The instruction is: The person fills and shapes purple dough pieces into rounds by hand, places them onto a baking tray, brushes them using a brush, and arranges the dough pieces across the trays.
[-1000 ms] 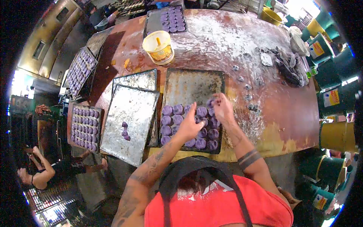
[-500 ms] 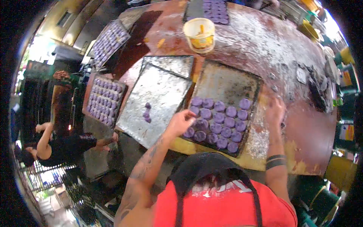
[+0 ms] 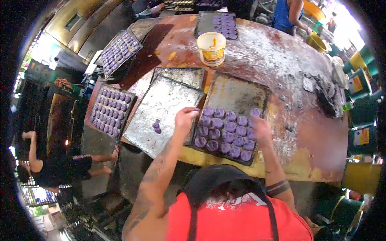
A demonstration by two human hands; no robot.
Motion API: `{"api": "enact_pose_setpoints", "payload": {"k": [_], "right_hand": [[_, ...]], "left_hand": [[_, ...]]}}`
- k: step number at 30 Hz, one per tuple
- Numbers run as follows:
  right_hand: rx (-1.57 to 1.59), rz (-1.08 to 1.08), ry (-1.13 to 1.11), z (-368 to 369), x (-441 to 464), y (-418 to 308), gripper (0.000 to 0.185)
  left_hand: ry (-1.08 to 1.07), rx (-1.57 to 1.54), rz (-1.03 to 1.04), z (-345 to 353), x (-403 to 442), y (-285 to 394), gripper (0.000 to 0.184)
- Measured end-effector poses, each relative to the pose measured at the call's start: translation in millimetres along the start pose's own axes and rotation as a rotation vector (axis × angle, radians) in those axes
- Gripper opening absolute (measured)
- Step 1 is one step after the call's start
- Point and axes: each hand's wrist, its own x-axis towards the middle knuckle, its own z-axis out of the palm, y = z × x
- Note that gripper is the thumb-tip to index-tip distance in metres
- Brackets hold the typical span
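A dark-rimmed baking tray [image 3: 237, 90] lies before me, its near half covered with rows of round, flattened purple dough pieces [image 3: 230, 127]. My left hand [image 3: 186, 119] is over the tray's left edge, fingers pinched together; whatever they may hold is too small to make out. Motion smears my right hand [image 3: 262, 130], which is at the right side of the dough rows, so its fingers are unclear. Left of this tray, a silvery metal sheet [image 3: 173, 94] carries small purple dough scraps [image 3: 157, 126] and overlaps another tray [image 3: 181, 74].
A white-and-yellow bucket [image 3: 212, 50] stands behind the trays. More filled trays sit at the left [image 3: 130, 105], far left [image 3: 138, 46] and back [image 3: 205, 28]. Flour and dark cloth [image 3: 335, 98] cover parts of the table's right. One person [image 3: 64, 168] is at left, another [image 3: 283, 16] at back right.
My right hand has moved left from the floured table to the dough rows. My left hand has shifted up and left, away from the dough pieces. The view has tilted slightly.
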Motion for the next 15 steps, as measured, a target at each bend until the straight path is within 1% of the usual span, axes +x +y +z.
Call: {"api": "enact_pose_setpoints", "payload": {"k": [1, 2, 3, 4, 5, 7, 8, 9, 10, 11, 13, 14, 15], "right_hand": [[-0.035, -0.014, -0.081, 23, -14, -52, 0.023], [-0.096, -0.233, -0.044, 40, -34, -106, 0.024], [-0.158, -0.45, -0.009, 54, -48, -139, 0.026], [-0.15, -0.424, -0.067, 60, -54, -150, 0.025], [-0.141, -0.399, -0.126, 62, -58, -155, 0.024], [-0.311, -0.543, -0.061, 65, -52, -141, 0.027], [-0.411, -0.637, -0.015, 69, -47, -126, 0.03], [-0.509, -0.732, 0.029, 71, -48, -125, 0.032], [-0.571, -0.766, 0.032, 74, -56, -123, 0.036], [-0.489, -0.7, 0.046, 72, -60, -124, 0.037], [-0.327, -0.571, 0.077, 61, -67, -137, 0.039], [-0.282, -0.474, -0.044, 51, -69, -147, 0.036], [-0.228, -0.398, -0.108, 47, -67, -145, 0.034]], "left_hand": [[-0.063, -0.002, -0.123, 35, -27, 27, 0.019], [-0.118, 0.047, -0.151, 51, -35, 24, 0.021], [-0.172, 0.099, -0.179, 64, -43, 23, 0.023], [-0.232, -0.058, -0.239, 75, -57, 28, 0.026], [-0.253, -0.087, -0.232, 81, -64, 27, 0.026], [-0.286, -0.142, -0.22, 88, -73, 26, 0.026], [-0.344, -0.257, -0.255, 86, -69, 13, 0.026], [-0.347, -0.22, -0.229, 87, -72, 13, 0.027], [-0.351, -0.179, -0.204, 86, -74, 13, 0.027], [-0.355, -0.137, -0.181, 86, -76, 14, 0.028], [-0.411, -0.029, -0.107, 89, -91, 43, 0.025], [-0.435, 0.021, -0.069, 91, -96, 53, 0.023], [-0.409, -0.024, -0.099, 92, -96, 53, 0.024]]}}
